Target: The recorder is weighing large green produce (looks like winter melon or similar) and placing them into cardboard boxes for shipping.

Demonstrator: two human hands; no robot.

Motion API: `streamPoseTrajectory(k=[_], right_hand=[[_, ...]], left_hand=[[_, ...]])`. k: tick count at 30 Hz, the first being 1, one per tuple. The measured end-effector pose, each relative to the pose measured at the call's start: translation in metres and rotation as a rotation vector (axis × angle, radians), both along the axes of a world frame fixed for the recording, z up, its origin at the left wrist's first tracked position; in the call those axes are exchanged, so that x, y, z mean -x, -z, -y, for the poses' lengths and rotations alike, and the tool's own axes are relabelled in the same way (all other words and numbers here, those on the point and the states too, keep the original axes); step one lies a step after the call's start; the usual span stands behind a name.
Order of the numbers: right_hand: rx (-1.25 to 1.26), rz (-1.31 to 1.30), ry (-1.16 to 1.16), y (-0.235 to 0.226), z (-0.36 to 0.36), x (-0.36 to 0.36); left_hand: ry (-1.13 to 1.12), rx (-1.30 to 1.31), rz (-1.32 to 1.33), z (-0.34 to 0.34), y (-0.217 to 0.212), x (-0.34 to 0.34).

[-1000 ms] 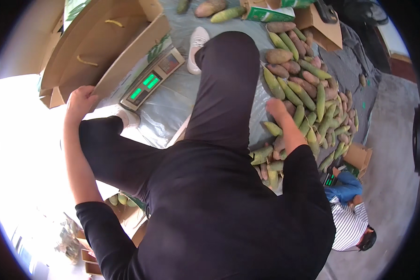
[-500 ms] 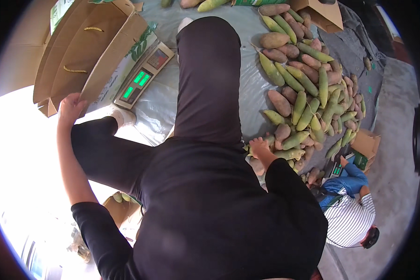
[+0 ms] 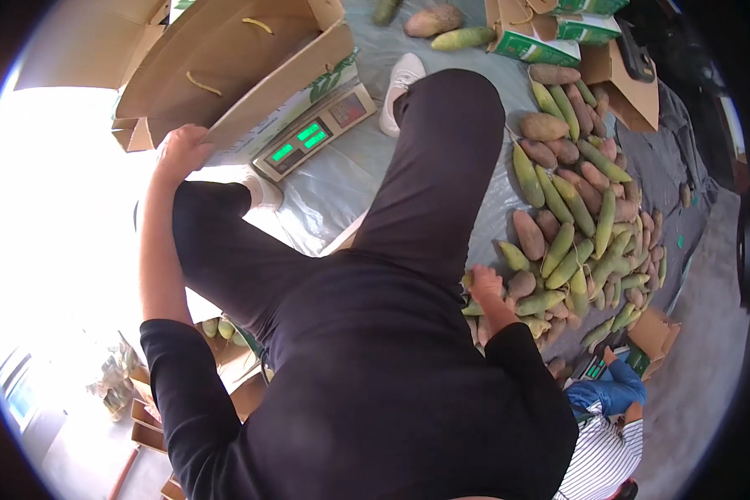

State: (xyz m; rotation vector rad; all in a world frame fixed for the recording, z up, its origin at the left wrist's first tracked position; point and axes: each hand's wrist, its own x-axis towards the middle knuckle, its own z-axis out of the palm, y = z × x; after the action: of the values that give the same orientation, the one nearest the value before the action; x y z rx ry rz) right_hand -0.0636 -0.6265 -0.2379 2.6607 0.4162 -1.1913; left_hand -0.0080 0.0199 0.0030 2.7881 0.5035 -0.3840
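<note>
On the left, my left hand (image 3: 183,152) is closed on the near corner of a tall open cardboard box (image 3: 279,93). The box has yellow rope handles inside and appears to rest on a digital scale (image 3: 350,110) with lit green displays. At the near left end of a big vegetable heap, my right hand (image 3: 486,286) has its fingers curled round a green radish (image 3: 467,280), of which only a small end shows. Around that hand lie more long green radishes (image 3: 542,302) and reddish-brown tubers (image 3: 522,285).
Green-and-brown cartons (image 3: 535,43) stand beyond the heap. A few loose roots (image 3: 433,21) lie on the plastic sheet (image 3: 329,196). At the lower right another person (image 3: 596,454) in a striped top works by a scale and a box. More cardboard boxes (image 3: 148,427) stand at the lower left.
My view has shifted, so the scene sits further right and lower. My right hand's fingers, spread on the heap before, are now curled in. My left hand stays on the box corner.
</note>
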Motion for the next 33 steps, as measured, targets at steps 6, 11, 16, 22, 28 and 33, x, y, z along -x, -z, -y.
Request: streamPoseTrajectory(k=[6, 11, 16, 22, 28, 33], right_hand=[[-0.644, 0.332, 0.799, -0.024, -0.007, -0.089], [-1.322, 0.360, 0.811, -0.096, -0.065, -0.192], [-1.495, 0.507, 0.514, -0.232, -0.162, -0.267], [-1.837, 0.264, 0.069, -0.325, -0.303, -0.283], [-1.758, 0.418, -0.304, -0.332, -0.423, -0.249], [-1.130, 0.599, -0.613, -0.276, -0.500, -0.221]], left_hand=[[-0.033, -0.041, -0.011, 0.006, -0.007, 0.002], [0.000, 0.007, 0.036, 0.009, -0.011, -0.001], [0.065, 0.001, 0.131, -0.002, 0.001, 0.004], [0.037, 0.004, 0.071, -0.003, -0.004, 0.007], [0.049, 0.041, 0.171, 0.000, -0.005, 0.006], [0.066, 0.014, 0.142, 0.003, -0.004, 0.004]])
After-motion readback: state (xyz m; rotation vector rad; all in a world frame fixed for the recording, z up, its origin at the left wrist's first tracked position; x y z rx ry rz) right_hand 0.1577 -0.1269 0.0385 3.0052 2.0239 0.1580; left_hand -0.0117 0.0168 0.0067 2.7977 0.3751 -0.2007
